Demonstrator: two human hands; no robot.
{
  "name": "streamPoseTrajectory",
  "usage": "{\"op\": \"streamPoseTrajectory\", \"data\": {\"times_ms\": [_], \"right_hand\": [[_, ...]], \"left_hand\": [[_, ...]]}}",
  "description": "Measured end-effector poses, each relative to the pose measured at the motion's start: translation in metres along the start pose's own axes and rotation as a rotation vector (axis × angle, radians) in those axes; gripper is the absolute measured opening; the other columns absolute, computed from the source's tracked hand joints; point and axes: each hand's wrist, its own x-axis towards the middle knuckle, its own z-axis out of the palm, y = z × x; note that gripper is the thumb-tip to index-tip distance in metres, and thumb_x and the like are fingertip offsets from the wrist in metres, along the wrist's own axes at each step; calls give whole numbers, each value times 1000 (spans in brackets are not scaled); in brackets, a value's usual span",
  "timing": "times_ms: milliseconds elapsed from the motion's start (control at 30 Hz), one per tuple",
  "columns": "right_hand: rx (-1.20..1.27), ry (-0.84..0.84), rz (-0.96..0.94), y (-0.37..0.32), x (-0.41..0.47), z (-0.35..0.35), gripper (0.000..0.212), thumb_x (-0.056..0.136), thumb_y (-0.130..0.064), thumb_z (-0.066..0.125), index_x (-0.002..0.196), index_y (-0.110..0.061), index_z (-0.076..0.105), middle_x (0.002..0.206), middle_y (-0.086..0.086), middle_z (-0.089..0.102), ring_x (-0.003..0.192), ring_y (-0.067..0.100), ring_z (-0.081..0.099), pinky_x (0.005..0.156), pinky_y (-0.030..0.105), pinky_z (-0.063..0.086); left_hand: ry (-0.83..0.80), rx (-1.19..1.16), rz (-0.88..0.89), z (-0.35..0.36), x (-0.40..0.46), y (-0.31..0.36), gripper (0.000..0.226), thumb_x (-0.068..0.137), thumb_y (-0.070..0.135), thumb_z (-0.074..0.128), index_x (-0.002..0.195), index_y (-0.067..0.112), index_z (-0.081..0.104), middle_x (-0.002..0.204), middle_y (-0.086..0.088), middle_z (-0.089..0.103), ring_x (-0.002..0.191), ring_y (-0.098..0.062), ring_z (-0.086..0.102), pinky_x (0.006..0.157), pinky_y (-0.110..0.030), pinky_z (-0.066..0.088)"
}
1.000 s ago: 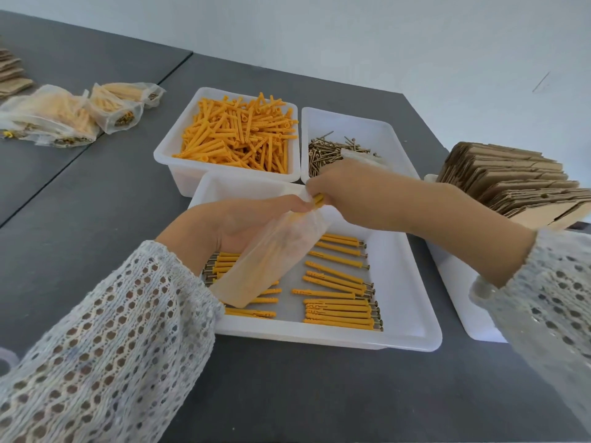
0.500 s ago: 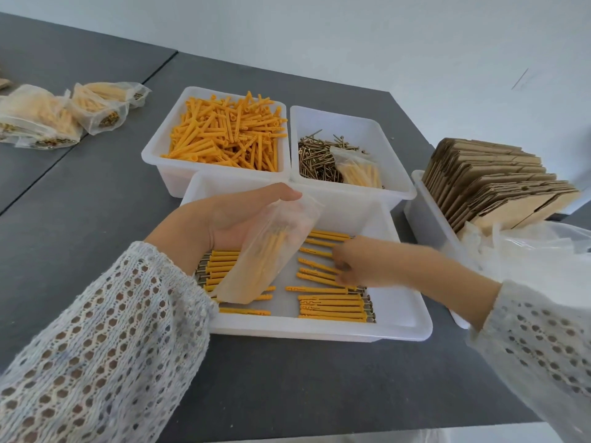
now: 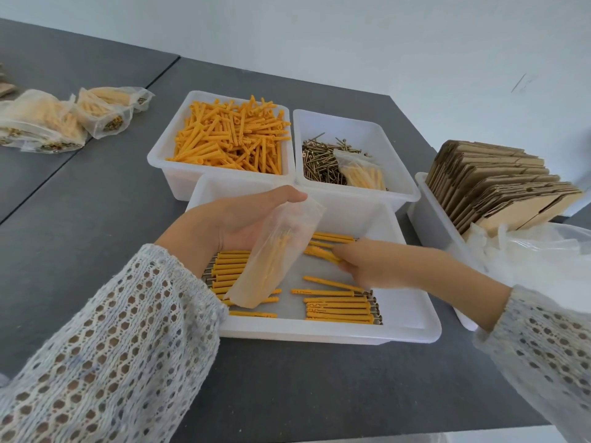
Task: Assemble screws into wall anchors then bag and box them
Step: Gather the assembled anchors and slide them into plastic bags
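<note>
My left hand (image 3: 230, 222) holds a clear plastic bag (image 3: 275, 257) with a few orange anchors inside, its mouth up, over the near white tray (image 3: 412, 311). In that tray lie rows of assembled orange anchors with screws (image 3: 339, 310). My right hand (image 3: 367, 266) reaches into the tray and pinches a few assembled anchors (image 3: 323, 252) near the bag. Behind stand a bin of loose orange anchors (image 3: 230, 139) and a bin of screws (image 3: 319, 161) with a filled bag (image 3: 361, 174) lying in it.
Filled bags (image 3: 64, 123) lie on the grey table at the far left. A white bin of flat cardboard boxes (image 3: 499, 187) stands at the right, with a pile of empty clear bags (image 3: 543, 254) in front of it.
My right hand left the bag's mouth, dropped into the tray and has picked up more assembled anchors. The left hand keeps holding the bag.
</note>
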Motion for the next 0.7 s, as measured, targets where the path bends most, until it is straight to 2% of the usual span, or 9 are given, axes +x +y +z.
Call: {"op": "streamPoseTrajectory", "data": {"times_ms": [67, 133, 233, 333, 400, 500, 567, 633, 700], "right_hand": [[76, 68, 14, 6, -3, -18, 12, 100, -9, 40, 94, -19, 45, 79, -1, 51, 63, 11, 45, 57, 23, 39], [62, 134, 46, 13, -8, -41, 15, 100, -8, 38, 100, -20, 47, 77, -5, 49, 61, 7, 42, 56, 20, 37], [-23, 181, 96, 20, -13, -78, 25, 97, 0, 34, 97, -20, 48, 78, -2, 48, 63, 12, 40, 55, 25, 30], [-200, 294, 101, 17, -15, -104, 37, 92, 4, 31, 91, -29, 49, 72, -7, 46, 66, 10, 42, 75, 31, 29], [-326, 332, 36, 8, -10, -109, 40, 88, 5, 32, 89, -30, 50, 73, -9, 46, 73, 13, 43, 84, 38, 26], [-370, 363, -182, -10, 1, -105, 36, 90, 5, 39, 95, -27, 56, 79, -9, 47, 82, 18, 48, 76, 37, 37], [-311, 413, -316, -19, 5, -103, 32, 94, 4, 43, 98, -24, 58, 82, -7, 48, 86, 21, 50, 76, 39, 45], [-219, 435, -371, -22, 1, -104, 29, 95, 1, 44, 97, -25, 58, 87, -6, 51, 90, 21, 53, 80, 39, 47], [4, 410, -428, -24, -4, -105, 29, 94, 0, 45, 103, -23, 61, 99, -5, 60, 98, 19, 57, 87, 38, 48]], "left_hand": [[31, 1, -6, 0, 1, 1, 34, 97, 42, 52, 117, 17, 63, 87, -6, 69, 68, -16, 64, 62, -29, 55], [56, 4, -5, -2, 2, 1, 35, 97, 43, 52, 118, 17, 62, 86, -7, 67, 68, -18, 63, 66, -32, 52], [48, 24, -11, -2, 3, 1, 36, 96, 44, 53, 118, 17, 62, 90, -8, 66, 73, -19, 61, 71, -35, 50], [23, 27, -6, -2, 5, 1, 35, 95, 42, 55, 118, 17, 63, 92, -6, 68, 75, -19, 62, 76, -37, 48], [4, 27, 5, -1, 5, 1, 35, 93, 40, 58, 119, 18, 63, 92, -6, 68, 74, -19, 62, 75, -37, 48], [-89, -12, 56, 1, 5, 2, 34, 86, 34, 67, 116, 20, 64, 87, -5, 68, 70, -17, 61, 68, -32, 51], [-139, -49, 92, 1, 6, 2, 35, 81, 32, 63, 113, 19, 62, 85, -4, 64, 69, -16, 59, 64, -29, 53], [-162, -64, 120, 2, 6, 3, 32, 81, 32, 61, 111, 20, 61, 84, -1, 66, 70, -15, 62, 63, -27, 55], [-183, -64, 151, 0, 6, 2, 28, 83, 31, 59, 110, 21, 62, 82, 3, 70, 69, -11, 65, 63, -26, 55]]}}
